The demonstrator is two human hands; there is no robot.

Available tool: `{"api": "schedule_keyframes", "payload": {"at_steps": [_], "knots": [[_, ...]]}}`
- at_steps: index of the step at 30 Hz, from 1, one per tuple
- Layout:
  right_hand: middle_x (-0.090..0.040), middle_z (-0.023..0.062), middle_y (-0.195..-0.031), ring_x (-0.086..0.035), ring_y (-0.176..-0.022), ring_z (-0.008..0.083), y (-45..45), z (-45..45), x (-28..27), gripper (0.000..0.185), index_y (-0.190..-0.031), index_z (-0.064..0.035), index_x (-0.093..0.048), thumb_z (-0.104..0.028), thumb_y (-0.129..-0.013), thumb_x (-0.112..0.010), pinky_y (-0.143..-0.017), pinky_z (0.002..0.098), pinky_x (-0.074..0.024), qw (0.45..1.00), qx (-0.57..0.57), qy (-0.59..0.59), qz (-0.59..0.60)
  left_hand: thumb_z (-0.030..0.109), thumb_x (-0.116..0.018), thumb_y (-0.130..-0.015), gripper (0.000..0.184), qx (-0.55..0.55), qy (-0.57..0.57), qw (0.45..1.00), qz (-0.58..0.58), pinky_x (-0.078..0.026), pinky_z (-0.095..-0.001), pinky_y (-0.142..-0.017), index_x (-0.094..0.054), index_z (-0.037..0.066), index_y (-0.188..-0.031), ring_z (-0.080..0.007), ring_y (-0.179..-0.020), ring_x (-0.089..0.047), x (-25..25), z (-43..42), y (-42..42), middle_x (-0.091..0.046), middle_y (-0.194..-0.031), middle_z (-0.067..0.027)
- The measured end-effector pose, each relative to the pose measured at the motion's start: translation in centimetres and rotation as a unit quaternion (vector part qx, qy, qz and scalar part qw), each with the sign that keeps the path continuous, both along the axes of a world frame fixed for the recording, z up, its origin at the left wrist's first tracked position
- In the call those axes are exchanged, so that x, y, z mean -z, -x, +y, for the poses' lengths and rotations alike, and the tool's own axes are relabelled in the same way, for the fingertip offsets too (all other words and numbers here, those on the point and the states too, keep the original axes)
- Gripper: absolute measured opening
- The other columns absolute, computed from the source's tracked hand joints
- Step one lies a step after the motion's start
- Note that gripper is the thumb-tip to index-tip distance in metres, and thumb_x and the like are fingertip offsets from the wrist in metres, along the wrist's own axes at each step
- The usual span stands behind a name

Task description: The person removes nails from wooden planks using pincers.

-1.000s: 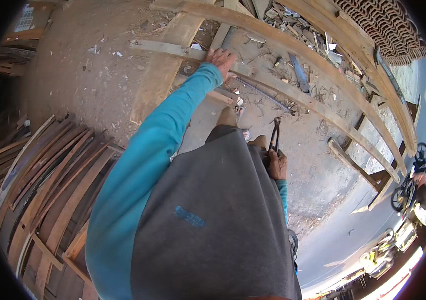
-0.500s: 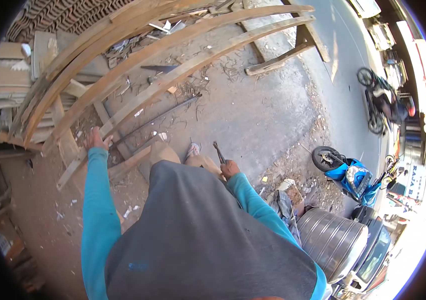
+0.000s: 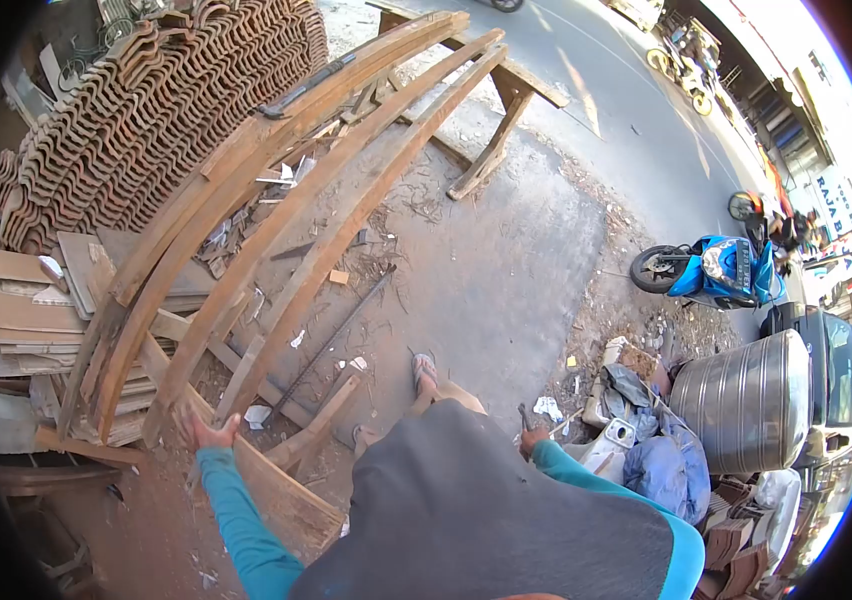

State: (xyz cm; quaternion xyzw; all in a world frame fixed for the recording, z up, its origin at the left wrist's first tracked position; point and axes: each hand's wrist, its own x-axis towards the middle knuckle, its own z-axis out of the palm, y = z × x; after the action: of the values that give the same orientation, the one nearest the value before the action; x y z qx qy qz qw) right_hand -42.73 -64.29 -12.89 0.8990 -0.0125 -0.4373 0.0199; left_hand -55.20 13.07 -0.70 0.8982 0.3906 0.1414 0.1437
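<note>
My left hand (image 3: pixel 208 430) is at the near end of a curved wooden beam (image 3: pixel 331 245), thumb and fingers to either side of it, closed on the wood. Just below that hand a wide board (image 3: pixel 291 490) slants toward my body. My right hand (image 3: pixel 534 440) is closed round a dark metal tool that looks like a pair of pincers (image 3: pixel 523 414); only its tip shows, and my apron hides part of the arm. More curved beams (image 3: pixel 236 255) lie side by side beyond my left hand, with a hammer (image 3: pixel 311 85) resting on the farther ones.
Stacked roof tiles (image 3: pixel 176 110) stand at the far left, above piled boards (image 3: pixel 36 295). A wooden trestle (image 3: pixel 496 150) props the beams' far ends. A metal bar (image 3: pixel 341 325) lies on the ground. To the right are bags (image 3: pixel 666 465), a metal tank (image 3: pixel 741 400) and a blue motorcycle (image 3: pixel 721 270).
My view has turned, bringing more roof tiles in. The beam's near end, earlier reaching past my left hand, now stops at it. My right hand's tool is mostly hidden now.
</note>
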Motion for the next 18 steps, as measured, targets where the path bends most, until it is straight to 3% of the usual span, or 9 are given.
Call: {"api": "schedule_keyframes", "payload": {"at_steps": [1, 2, 3, 5, 6, 10, 16, 17, 18], "knots": [[-0.072, 0.0202, -0.083, -0.072, -0.089, 0.0354, 1.3, 1.5, -1.4, 0.05, -0.103, -0.0019, -0.071, -0.045, -0.101, -0.045, -0.078, 0.0473, -0.0582, 0.99, -0.135, 0.046, 0.0, 0.048, -0.091, -0.056, 0.115, -0.029, 0.011, 0.997, 0.076, -0.022, -0.0546, -0.12, -0.038, 0.008, -0.151, -0.041, -0.147, -0.024, -2.9, -0.7, 0.9, -0.035, -0.155, -0.0207], [-0.072, 0.0212, -0.085, -0.071, -0.089, 0.0378, 4.4, -1.8, 7.7, 0.047, -0.105, -0.0049, -0.071, -0.044, -0.101, -0.044, -0.08, 0.0489, -0.057, 0.992, -0.075, 0.06, -0.085, 0.05, -0.09, -0.058, 0.113, -0.061, 0.021, 0.986, 0.152, -0.018, -0.0557, -0.121, -0.039, 0.008, -0.15, -0.0408, -0.149, -0.02, -6.6, -1.7, 1.8, -0.033, -0.157, -0.0199], [-0.071, 0.0222, -0.086, -0.07, -0.09, 0.0403, 7.3, -4.6, 15.7, 0.046, -0.108, -0.008, -0.071, -0.043, -0.1, -0.043, -0.082, 0.0505, -0.0558, 0.983, -0.014, 0.061, -0.173, 0.05, -0.09, -0.058, 0.113, -0.07, 0.019, 0.987, 0.141, -0.018, -0.0557, -0.121, -0.039, 0.008, -0.15, -0.0408, -0.149, -0.02, -6.0, -1.1, 2.9, -0.033, -0.157, -0.0199], [-0.07, 0.0233, -0.091, -0.068, -0.085, 0.0428, 5.6, -0.3, 7.2, 0.042, -0.1, -0.0086, -0.074, -0.04, -0.095, -0.047, -0.079, 0.0521, -0.0546, 0.997, 0.016, -0.045, -0.058, 0.054, -0.085, -0.064, 0.108, -0.127, -0.009, 0.974, 0.189, -0.014, -0.0583, -0.122, -0.04, 0.008, -0.15, -0.0403, -0.15, -0.018, -4.5, -0.5, 5.9, -0.031, -0.158, -0.0182], [-0.07, 0.0236, -0.094, -0.067, -0.084, 0.0425, 6.4, -1.5, 9.5, 0.043, -0.089, -0.0058, -0.075, -0.042, -0.092, -0.05, -0.077, 0.0537, -0.0534, 0.993, -0.018, -0.075, -0.089, 0.054, -0.08, -0.071, 0.1, -0.15, 0.008, 0.97, 0.191, -0.012, -0.0592, -0.121, -0.04, 0.007, -0.15, -0.0403, -0.15, -0.019, -4.4, -0.7, 6.3, -0.03, -0.159, -0.0172], [-0.071, 0.0228, -0.096, -0.067, -0.094, 0.0433, 5.4, -0.7, 6.4, 0.047, -0.093, -0.0038, -0.074, -0.045, -0.092, -0.049, -0.083, 0.0547, -0.0526, 0.985, -0.092, -0.139, -0.046, 0.048, -0.078, -0.076, 0.093, -0.189, 0.063, 0.964, 0.174, -0.015, -0.0605, -0.12, -0.04, 0.007, -0.15, -0.0407, -0.149, -0.021, -1.8, -0.3, 7.8, -0.03, -0.159, -0.0171], [-0.073, 0.0201, -0.104, -0.07, -0.097, 0.0366, 3.4, 7.3, -7.7, 0.051, -0.095, -0.0041, -0.074, -0.048, -0.097, -0.048, -0.084, 0.0461, -0.0557, 0.993, 0.093, -0.042, 0.066, 0.029, -0.076, -0.083, 0.081, -0.094, 0.045, 0.991, 0.084, -0.026, -0.0523, -0.119, -0.039, 0.005, -0.151, -0.0419, -0.144, -0.032, 4.0, 1.6, 11.1, -0.034, -0.156, -0.0222], [-0.073, 0.0201, -0.104, -0.07, -0.097, 0.0366, 3.8, 5.9, -5.9, 0.051, -0.095, -0.0041, -0.074, -0.048, -0.097, -0.048, -0.084, 0.0461, -0.0557, 0.991, 0.105, -0.047, 0.066, 0.027, -0.076, -0.083, 0.081, -0.09, 0.061, 0.988, 0.112, -0.027, -0.0487, -0.12, -0.038, 0.005, -0.151, -0.0413, -0.144, -0.033, 3.3, 1.9, 11.1, -0.034, -0.156, -0.0239], [-0.074, 0.0168, -0.099, -0.071, -0.094, 0.0325, 3.0, 5.0, -4.0, 0.051, -0.094, -0.0047, -0.074, -0.047, -0.098, -0.047, -0.083, 0.0442, -0.0563, 0.994, -0.015, -0.061, 0.086, 0.024, -0.076, -0.083, 0.082, -0.093, 0.075, 0.983, 0.139, -0.027, -0.0451, -0.121, -0.037, 0.005, -0.152, -0.0407, -0.144, -0.034, 2.4, 2.1, 10.6, -0.034, -0.156, -0.0255]]}}
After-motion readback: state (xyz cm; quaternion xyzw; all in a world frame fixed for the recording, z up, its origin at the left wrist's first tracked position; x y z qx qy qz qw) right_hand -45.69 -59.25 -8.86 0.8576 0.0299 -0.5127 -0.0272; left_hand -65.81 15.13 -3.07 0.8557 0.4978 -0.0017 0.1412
